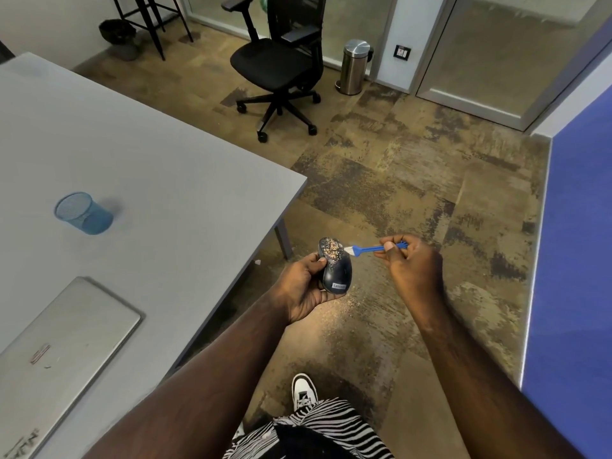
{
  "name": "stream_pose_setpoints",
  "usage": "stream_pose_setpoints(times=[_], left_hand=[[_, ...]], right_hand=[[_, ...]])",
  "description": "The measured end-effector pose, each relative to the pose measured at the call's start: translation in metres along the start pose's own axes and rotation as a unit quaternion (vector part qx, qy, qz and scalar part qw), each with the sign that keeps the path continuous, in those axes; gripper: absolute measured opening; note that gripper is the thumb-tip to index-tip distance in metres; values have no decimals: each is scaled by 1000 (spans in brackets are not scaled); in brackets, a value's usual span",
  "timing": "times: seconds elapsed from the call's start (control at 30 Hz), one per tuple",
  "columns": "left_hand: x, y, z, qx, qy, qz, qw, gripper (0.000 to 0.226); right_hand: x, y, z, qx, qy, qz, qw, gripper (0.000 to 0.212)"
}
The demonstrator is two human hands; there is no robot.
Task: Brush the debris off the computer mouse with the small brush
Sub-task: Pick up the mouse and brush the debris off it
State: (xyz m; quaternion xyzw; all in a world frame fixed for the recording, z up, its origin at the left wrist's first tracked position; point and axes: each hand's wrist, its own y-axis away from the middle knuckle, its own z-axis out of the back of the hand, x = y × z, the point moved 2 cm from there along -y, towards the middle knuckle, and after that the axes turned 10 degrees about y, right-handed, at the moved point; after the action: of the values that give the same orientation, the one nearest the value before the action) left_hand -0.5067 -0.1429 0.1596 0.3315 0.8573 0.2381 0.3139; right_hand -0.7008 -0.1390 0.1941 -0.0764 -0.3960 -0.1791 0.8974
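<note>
A dark computer mouse [337,271] with pale crumbly debris on its front half is held over the carpet, just off the table corner. My left hand [303,289] grips it from the left side and below. My right hand [412,261] pinches the handle of a small blue brush [366,249]. The brush's white bristles touch the right edge of the mouse near the debris. Some fallen crumbs lie scattered on the floor below the mouse.
A grey table [149,167] fills the left, bearing a blue mesh cup [82,213] and a shut silver laptop [63,346]. A black office chair [281,64] and steel bin [354,66] stand further off. A blue partition [576,243] lines the right. My shoe [303,390] is below.
</note>
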Motion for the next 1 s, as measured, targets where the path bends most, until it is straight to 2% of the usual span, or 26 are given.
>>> stream_pose_setpoints(times=[0.1,0.2,0.27,0.33,0.47,0.6,0.67,0.73,0.83,1.0], left_hand=[[1,1,0,5,-1,6,1000,37],[0,3,-2,9,-1,2,1000,33],[-1,4,-3,9,9,0,1000,31],[-1,5,-4,15,21,-2,1000,32],[-3,10,-7,24,25,3,999,33],[-4,11,-9,15,33,12,999,37],[-3,10,-11,10,30,10,999,39],[-2,9,-13,7,27,9,1000,41],[1,9,-17,6,19,16,1000,42],[4,10,-20,2,32,38,999,40]], right_hand=[[-2,-3,4,-30,22,-16,999,13],[-1,-2,3,-3,-9,3,1000,11],[-2,-2,2,6,45,15,999,12],[-3,-4,7,-10,70,-13,997,12],[6,2,21,2,-71,-1,998,22],[20,23,30,37,-191,55,979,25],[24,35,27,85,-187,79,976,23],[23,43,19,114,-133,99,980,18],[14,40,10,79,-63,93,991,14],[9,12,14,-12,-45,20,999,17]])
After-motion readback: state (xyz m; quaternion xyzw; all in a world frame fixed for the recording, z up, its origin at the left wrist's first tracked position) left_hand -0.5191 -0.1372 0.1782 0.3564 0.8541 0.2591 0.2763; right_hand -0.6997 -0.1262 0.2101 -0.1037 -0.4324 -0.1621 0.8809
